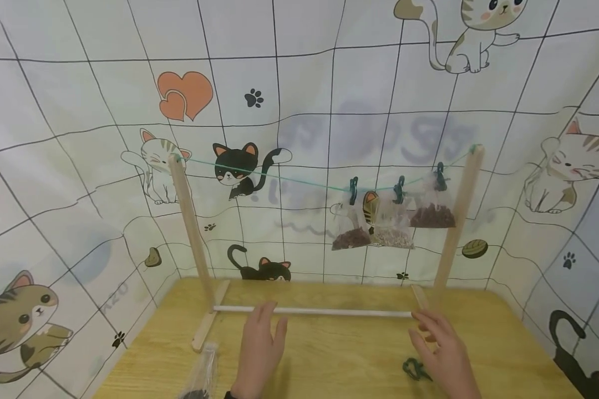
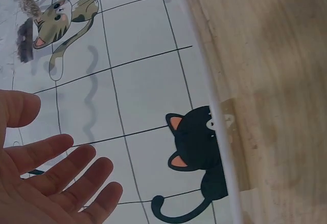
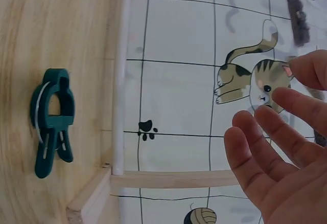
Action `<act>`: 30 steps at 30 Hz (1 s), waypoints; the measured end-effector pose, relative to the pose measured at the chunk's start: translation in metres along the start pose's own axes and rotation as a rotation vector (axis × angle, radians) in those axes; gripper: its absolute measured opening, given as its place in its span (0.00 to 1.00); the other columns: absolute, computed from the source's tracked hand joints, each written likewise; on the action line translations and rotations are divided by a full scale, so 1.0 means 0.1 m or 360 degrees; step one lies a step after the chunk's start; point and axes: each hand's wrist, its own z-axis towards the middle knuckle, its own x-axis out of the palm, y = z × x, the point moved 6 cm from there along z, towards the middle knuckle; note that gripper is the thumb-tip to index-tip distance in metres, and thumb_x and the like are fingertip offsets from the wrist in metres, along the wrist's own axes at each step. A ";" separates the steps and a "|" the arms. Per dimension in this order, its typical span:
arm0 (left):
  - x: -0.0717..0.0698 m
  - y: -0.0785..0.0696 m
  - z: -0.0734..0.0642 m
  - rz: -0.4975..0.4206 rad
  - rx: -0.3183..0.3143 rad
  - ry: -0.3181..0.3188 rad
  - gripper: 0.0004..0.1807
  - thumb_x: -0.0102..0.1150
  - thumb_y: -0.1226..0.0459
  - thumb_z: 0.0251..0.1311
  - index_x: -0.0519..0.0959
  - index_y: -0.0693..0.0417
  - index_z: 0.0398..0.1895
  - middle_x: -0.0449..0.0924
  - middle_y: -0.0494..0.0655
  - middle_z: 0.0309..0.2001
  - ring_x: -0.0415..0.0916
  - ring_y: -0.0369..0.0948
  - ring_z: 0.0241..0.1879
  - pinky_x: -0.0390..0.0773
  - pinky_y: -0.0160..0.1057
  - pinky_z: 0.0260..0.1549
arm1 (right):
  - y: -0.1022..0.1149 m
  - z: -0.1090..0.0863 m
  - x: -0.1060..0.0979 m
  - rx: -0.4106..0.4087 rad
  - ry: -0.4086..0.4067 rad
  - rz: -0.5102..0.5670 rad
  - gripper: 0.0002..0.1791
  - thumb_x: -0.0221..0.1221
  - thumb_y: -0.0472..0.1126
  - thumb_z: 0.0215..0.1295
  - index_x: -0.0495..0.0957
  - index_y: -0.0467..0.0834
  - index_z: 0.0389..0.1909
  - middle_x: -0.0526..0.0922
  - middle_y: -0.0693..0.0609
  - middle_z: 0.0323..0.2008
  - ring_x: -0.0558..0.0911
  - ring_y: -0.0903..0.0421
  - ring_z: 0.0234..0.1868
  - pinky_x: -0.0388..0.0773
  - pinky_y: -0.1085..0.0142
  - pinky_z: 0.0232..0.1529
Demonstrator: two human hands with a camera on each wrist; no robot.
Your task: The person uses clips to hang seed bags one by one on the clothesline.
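My left hand (image 1: 260, 346) hovers over the table in front of the white crossbar, fingers extended and holding nothing. In the left wrist view its fingers (image 2: 66, 168) are slightly spread. On the other side, my right hand (image 1: 444, 352) hangs with loosely bent fingers, also holding nothing. A dark green clip (image 3: 53, 116) lies on the table just left of it. Near my left wrist stands a clear plastic bag (image 1: 202, 371) with dark contents, partly cut off by the frame. Three bags (image 1: 351, 238) hang by green clips (image 1: 353, 191) from a green string.
Two wooden posts (image 1: 192, 227) on wooden feet (image 1: 207, 331) carry the green string (image 1: 279, 176). A white rod (image 1: 329, 312) joins them low down. Behind the wooden table (image 1: 309, 354) hangs a sheet (image 1: 304, 83) printed with cats and grid lines.
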 end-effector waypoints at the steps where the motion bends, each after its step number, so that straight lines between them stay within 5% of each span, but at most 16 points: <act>1: 0.01 0.01 -0.01 0.0004 -0.0004 0.0005 0.19 0.68 0.66 0.65 0.79 0.68 0.56 0.80 0.63 0.52 0.79 0.59 0.53 0.80 0.60 0.51 | -0.01 -0.01 0.01 -0.0023 -0.0004 0.0000 0.21 0.69 0.24 0.55 0.84 0.33 0.51 0.81 0.45 0.50 0.76 0.74 0.43 0.76 0.81 0.35; 10: 0.18 -0.05 -0.06 0.0061 0.0140 0.0092 0.19 0.67 0.66 0.64 0.80 0.69 0.55 0.80 0.63 0.52 0.79 0.58 0.52 0.81 0.58 0.50 | -0.19 -0.03 0.03 0.0128 0.0172 -0.0171 0.18 0.71 0.28 0.57 0.85 0.34 0.50 0.83 0.39 0.49 0.83 0.59 0.36 0.81 0.69 0.28; 20: 0.40 -0.44 -0.19 0.0069 0.0418 0.0228 0.19 0.68 0.66 0.63 0.80 0.67 0.54 0.82 0.57 0.49 0.81 0.50 0.49 0.84 0.51 0.46 | -0.56 -0.10 0.18 0.0571 0.0807 -0.0227 0.21 0.67 0.36 0.66 0.80 0.31 0.57 0.78 0.32 0.58 0.83 0.40 0.48 0.85 0.51 0.39; 25: 0.57 -0.61 -0.33 0.0071 0.0500 0.0384 0.19 0.66 0.62 0.67 0.80 0.63 0.57 0.81 0.53 0.53 0.80 0.48 0.52 0.83 0.50 0.48 | -0.65 -0.16 0.25 0.0557 0.0953 -0.0305 0.22 0.70 0.36 0.61 0.80 0.30 0.54 0.80 0.34 0.54 0.83 0.37 0.48 0.84 0.45 0.45; 30: 0.71 -0.72 -0.45 0.0169 0.0618 0.0411 0.21 0.71 0.60 0.62 0.81 0.59 0.56 0.82 0.50 0.52 0.80 0.46 0.51 0.83 0.48 0.45 | -0.73 -0.26 0.30 0.0603 0.1084 -0.0387 0.30 0.73 0.33 0.51 0.79 0.31 0.57 0.78 0.32 0.57 0.78 0.28 0.55 0.78 0.35 0.53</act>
